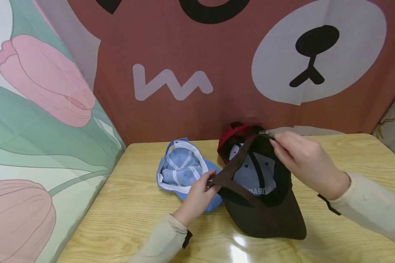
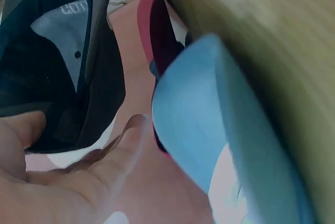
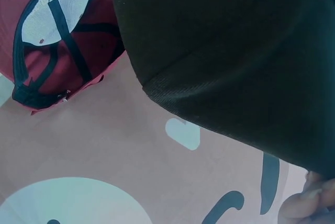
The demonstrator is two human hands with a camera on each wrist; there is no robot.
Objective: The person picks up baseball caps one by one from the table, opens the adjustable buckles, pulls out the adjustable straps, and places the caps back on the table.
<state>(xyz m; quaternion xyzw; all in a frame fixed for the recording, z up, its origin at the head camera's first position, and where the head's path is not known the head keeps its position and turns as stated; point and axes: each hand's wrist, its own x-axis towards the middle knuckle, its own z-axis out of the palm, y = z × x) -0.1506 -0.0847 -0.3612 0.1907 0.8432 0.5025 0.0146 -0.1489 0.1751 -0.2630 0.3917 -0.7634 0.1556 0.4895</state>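
Note:
A dark brown cap (image 1: 266, 219) is held up over the table, its inside facing the head camera and its brim pointing down. My left hand (image 1: 197, 197) pinches its left edge between thumb and fingers. At the top, by the strap, my right hand (image 1: 311, 162) grips the cap's rim. The blue cap (image 1: 181, 168) lies inside-up just left of the brown one, its brim partly behind my left hand. Behind the brown cap is a red cap (image 1: 225, 140), partly hidden; the right wrist view shows the inside of the red cap (image 3: 94, 51).
The wooden table (image 1: 118, 219) carries the caps. A reddish-brown cloth (image 1: 171, 117) with a bear print hangs along its back edge, and a tulip-patterned cloth (image 1: 19, 146) stands on the left side.

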